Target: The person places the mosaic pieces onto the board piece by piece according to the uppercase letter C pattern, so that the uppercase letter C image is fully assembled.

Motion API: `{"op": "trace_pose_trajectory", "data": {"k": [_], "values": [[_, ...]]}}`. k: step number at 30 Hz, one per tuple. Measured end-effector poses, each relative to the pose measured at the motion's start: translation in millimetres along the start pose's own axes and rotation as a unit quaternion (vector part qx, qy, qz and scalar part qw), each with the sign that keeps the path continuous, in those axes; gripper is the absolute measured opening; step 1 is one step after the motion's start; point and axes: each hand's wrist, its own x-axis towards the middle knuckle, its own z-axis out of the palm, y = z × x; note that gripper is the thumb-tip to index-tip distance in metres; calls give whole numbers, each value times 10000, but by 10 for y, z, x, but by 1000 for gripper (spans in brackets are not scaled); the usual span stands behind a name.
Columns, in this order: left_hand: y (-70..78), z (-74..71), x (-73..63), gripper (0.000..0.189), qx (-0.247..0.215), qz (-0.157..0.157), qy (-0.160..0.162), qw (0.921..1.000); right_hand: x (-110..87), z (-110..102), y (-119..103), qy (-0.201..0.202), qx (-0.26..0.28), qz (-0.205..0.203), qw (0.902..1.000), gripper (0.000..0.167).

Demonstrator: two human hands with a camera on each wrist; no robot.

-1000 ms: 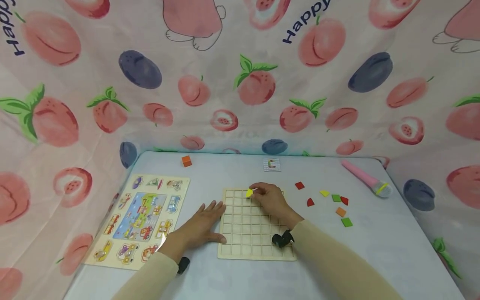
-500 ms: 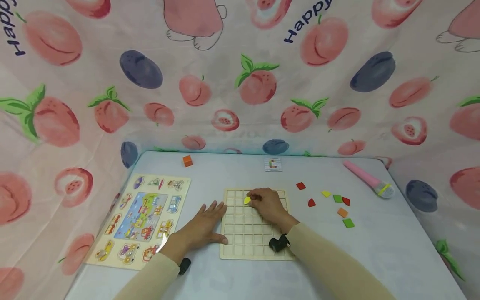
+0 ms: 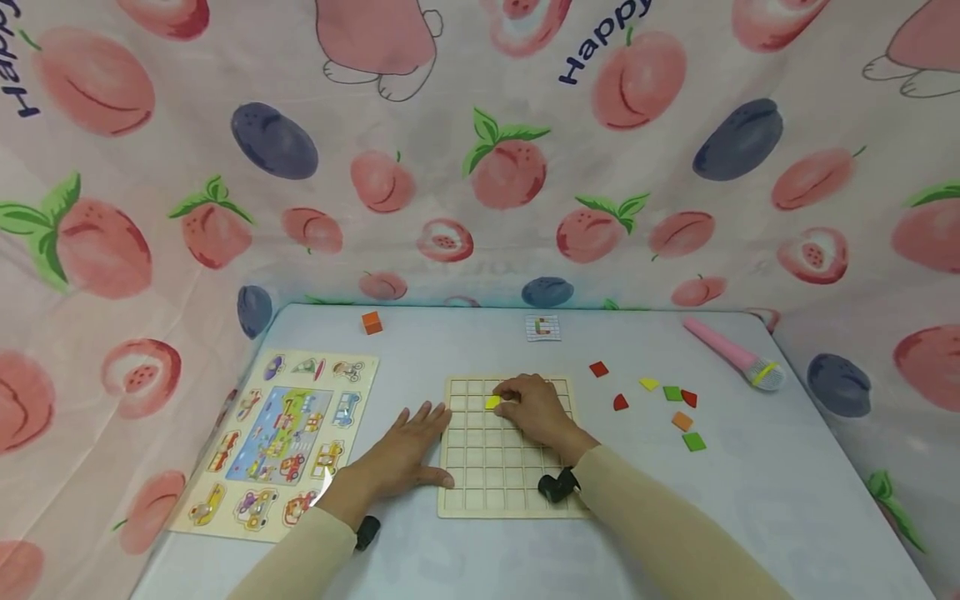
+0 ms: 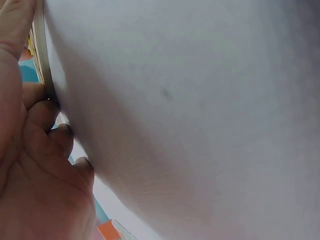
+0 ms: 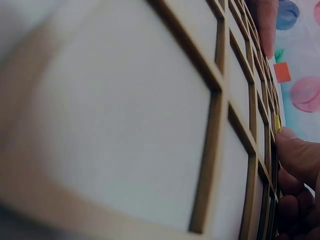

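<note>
A pale wooden grid board (image 3: pixel 510 481) lies flat on the white table. My right hand (image 3: pixel 536 408) pinches a small yellow tile (image 3: pixel 492 402) over a cell in the board's upper part; whether the tile sits fully in the cell cannot be told. In the right wrist view the thumb of the right hand (image 5: pixel 300 160) touches the yellow tile (image 5: pixel 278 122) at the grid. My left hand (image 3: pixel 401 454) rests with spread fingers against the board's left edge. In the left wrist view, the fingers of the left hand (image 4: pixel 45 165) lie along that edge.
Right of the board lie several loose tiles, among them a red one (image 3: pixel 598 368), a green one (image 3: pixel 694 442) and an orange one (image 3: pixel 682 421). A pink microphone (image 3: pixel 731 353), a pattern card (image 3: pixel 543 327), an orange cube (image 3: pixel 372 322) and a picture puzzle (image 3: pixel 360 367) surround it.
My right hand has moved the yellow tile from the board's top row slightly left and nearer to me, then stayed there. The left hand has kept its place.
</note>
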Motion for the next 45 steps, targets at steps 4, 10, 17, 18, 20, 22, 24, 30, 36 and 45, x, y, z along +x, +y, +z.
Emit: {"op": "trace_pose_trajectory", "data": {"k": [4, 10, 17, 18, 20, 22, 24, 30, 36, 45], "values": [[1, -7, 2, 107, -2, -7, 2, 10000, 8, -12, 0, -14, 32, -11, 10000, 21], [4, -12, 12, 107, -19, -20, -2, 10000, 20, -19, 7, -18, 30, 59, 10000, 21], [9, -36, 10, 107, -38, -8, -4, 10000, 11, -30, 20, 1, 289, 128, 9995, 32], [8, -39, 9, 107, -56, -6, -3, 10000, 9, -31, 23, 19, 344, 127, 9993, 33], [7, -43, 11, 107, -51, -1, -11, 10000, 7, -32, 28, 38, 481, 145, 9987, 34], [8, -50, 12, 107, -58, -2, -22, 10000, 3, -34, 33, 72, 587, 152, 9981, 35], [8, -53, 14, 107, -56, -7, -33, 10000, 2, -36, 38, 84, 682, 166, 9975, 35], [19, -36, 19, 106, -190, -16, -12, 9998, -16, -86, 45, 31, 904, 226, 9956, 35], [25, 9, 1, 108, -285, -19, -1, 9996, -70, -284, 124, 102, 1388, 391, 9895, 38], [38, -19, -11, 107, -222, -84, -29, 9997, -72, -953, 602, 574, 1112, 704, 9896, 42]]}}
